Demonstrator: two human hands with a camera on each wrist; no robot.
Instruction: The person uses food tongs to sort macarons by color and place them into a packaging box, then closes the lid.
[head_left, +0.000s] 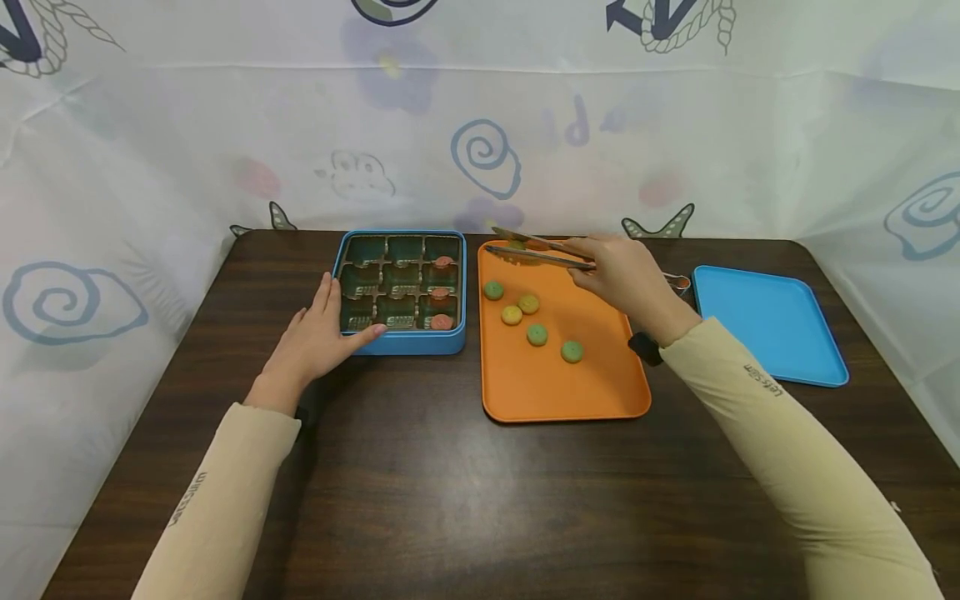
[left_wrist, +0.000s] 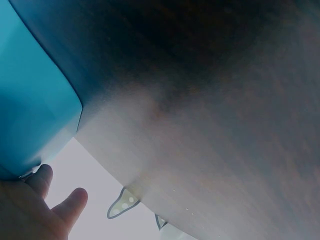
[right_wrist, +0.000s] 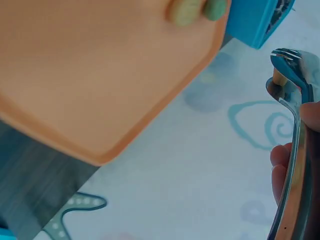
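Note:
My right hand (head_left: 621, 275) grips metal tongs (right_wrist: 294, 125) over the far part of the orange tray (head_left: 570, 396). In the right wrist view, a small yellowish piece (right_wrist: 279, 78) shows between the tongs' ends. My left hand (head_left: 315, 337) rests at the near left corner of a blue box (head_left: 408, 343), thumb along its front rim, fingers at its left side. The box holds a dark insert with rows of compartments, and pink round cookies (head_left: 441, 322) sit in its right column. Green cookies (head_left: 537, 334) and yellow cookies (head_left: 512, 315) lie on the orange tray.
A flat blue tray (head_left: 772, 325) lies at the right, close beside the orange tray. All stand toward the far edge of a dark wooden table (head_left: 450, 500). A printed white cloth (head_left: 315, 125) hangs behind the table and at both sides.

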